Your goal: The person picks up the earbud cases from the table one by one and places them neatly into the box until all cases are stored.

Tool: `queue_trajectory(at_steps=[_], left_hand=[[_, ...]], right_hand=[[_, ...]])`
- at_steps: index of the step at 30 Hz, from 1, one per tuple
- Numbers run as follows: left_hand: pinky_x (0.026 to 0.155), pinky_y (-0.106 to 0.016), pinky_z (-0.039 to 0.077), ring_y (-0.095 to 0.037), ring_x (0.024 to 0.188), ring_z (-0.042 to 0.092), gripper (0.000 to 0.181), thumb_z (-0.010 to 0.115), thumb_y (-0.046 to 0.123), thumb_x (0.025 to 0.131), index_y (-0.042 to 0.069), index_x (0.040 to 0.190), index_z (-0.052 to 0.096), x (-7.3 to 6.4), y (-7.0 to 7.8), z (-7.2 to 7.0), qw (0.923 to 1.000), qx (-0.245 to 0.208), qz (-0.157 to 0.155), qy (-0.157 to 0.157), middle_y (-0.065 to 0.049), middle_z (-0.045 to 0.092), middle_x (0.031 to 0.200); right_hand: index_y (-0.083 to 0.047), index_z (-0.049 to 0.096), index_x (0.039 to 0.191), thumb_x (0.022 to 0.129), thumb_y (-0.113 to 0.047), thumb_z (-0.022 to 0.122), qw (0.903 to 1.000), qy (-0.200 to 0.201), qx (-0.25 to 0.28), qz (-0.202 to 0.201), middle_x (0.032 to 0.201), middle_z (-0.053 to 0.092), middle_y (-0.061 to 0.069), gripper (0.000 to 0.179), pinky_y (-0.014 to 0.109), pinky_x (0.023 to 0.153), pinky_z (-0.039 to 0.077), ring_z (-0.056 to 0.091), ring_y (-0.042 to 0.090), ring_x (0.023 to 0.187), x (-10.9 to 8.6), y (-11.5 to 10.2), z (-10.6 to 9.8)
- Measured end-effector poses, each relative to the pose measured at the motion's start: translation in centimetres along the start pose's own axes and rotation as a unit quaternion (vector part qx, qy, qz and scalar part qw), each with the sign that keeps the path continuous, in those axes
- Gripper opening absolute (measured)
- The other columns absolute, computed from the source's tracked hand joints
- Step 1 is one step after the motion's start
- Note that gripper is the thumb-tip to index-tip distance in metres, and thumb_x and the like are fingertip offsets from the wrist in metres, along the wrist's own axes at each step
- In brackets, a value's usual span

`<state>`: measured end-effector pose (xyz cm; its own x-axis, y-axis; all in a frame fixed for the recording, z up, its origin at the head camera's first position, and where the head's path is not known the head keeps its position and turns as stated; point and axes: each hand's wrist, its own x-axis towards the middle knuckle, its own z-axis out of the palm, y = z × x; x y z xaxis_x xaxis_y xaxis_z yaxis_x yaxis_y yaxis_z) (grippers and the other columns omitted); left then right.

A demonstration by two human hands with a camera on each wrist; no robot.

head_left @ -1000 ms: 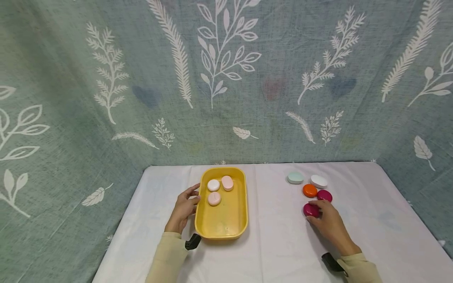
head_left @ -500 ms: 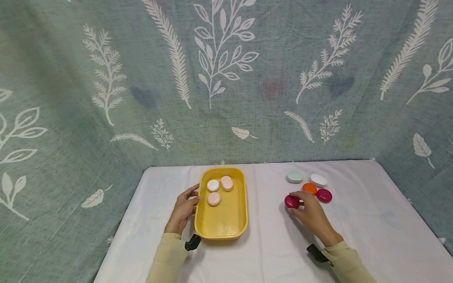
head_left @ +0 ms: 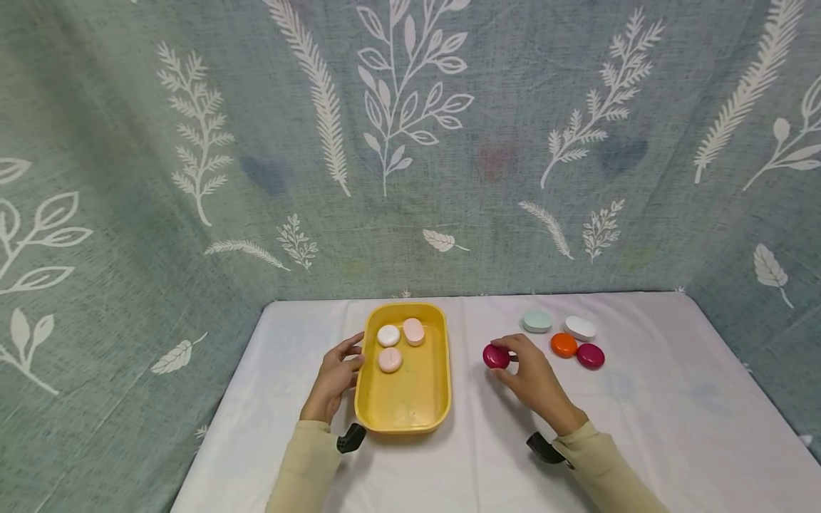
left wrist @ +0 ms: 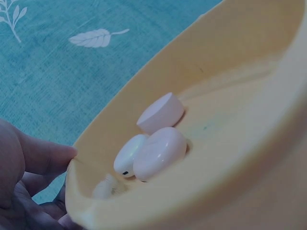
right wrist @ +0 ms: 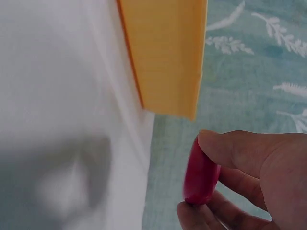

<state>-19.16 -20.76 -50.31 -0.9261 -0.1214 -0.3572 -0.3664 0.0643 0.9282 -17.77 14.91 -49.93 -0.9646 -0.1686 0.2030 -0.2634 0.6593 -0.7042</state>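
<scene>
My right hand [head_left: 535, 377] pinches a round dark pink soap bar [head_left: 496, 356] between thumb and fingers, to the right of the yellow tray [head_left: 426, 399]. In the right wrist view the soap [right wrist: 201, 175] stands on edge in the grip, with the tray's outer wall [right wrist: 163, 57] beyond. My left hand [head_left: 335, 381] rests its fingertips against the tray's left rim, as the left wrist view also shows. Inside the tray lie a white round soap [head_left: 388, 335], a pale pink oval soap [head_left: 413, 331] and a pale pink round soap [head_left: 389, 360].
On the white cloth at the right lie a pale green soap [head_left: 537, 321], a white oval soap [head_left: 580, 328], an orange soap [head_left: 564, 345] and another dark pink soap [head_left: 590, 355]. A leaf-patterned green curtain [head_left: 410, 249] stands behind the table.
My right hand has carried the dark pink soap left, from beside the loose soaps toward the tray. The left hand and the tray stay where they were.
</scene>
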Motion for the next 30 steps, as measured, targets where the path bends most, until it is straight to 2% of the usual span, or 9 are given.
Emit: queue_trajectory(at_steps=[19, 30], left_hand=[[0.068, -0.027, 0.056, -0.02, 0.085, 0.065, 0.05, 0.053, 0.002, 0.108, 0.015, 0.157, 0.053, -0.1, -0.2, 0.0, 0.9999, -0.007, 0.013, -0.006, -0.017, 0.05, 0.133], [0.065, -0.026, 0.056, -0.019, 0.081, 0.064, 0.05, 0.053, 0.001, 0.107, 0.011, 0.156, 0.053, -0.1, -0.3, 0.0, 0.9996, -0.012, 0.024, -0.005, -0.017, 0.051, 0.13]], right_hand=[[0.001, 0.072, 0.124, 0.081, 0.008, 0.087, 0.9957, -0.008, 0.063, -0.067, 0.12, 0.066, 0.014, 0.046, 0.044, 0.094, 0.06, 0.067, 0.026, 0.105, 3.0, -4.3, 1.9], [0.002, 0.072, 0.124, 0.083, 0.006, 0.086, 0.9948, -0.038, 0.068, -0.066, 0.119, 0.065, 0.013, 0.043, 0.042, 0.095, 0.06, 0.067, 0.026, 0.106, 4.7, -6.2, 3.5]])
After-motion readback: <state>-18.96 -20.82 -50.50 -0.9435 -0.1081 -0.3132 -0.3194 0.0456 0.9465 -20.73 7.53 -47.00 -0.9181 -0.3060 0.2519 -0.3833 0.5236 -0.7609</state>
